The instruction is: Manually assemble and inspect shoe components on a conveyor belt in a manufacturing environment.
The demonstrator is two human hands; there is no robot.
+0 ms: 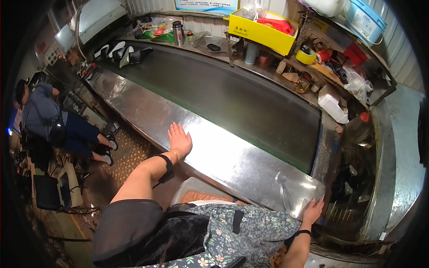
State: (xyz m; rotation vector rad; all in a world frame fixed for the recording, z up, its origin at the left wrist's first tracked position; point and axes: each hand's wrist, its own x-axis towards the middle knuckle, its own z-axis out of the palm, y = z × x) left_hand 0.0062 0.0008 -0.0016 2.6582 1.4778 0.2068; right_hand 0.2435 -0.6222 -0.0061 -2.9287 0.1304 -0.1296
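The one view comes from the wearer's head, through the left of two fisheye lenses, and looks steeply down and forward, upright, across the metal surface [221, 147]. Nearest the lens is the wearer's floral clothing [243, 223], filling the lower middle; the left hand [180, 143] lies a little farther off, near the centre, the right hand [312, 211] toward the lower right. Beyond stretches the dark belt [241, 100], with the yellow box [261, 39] at the top and a co-worker [47, 109], small, far left. Straight edges bow, and the rim darkens into black corners.
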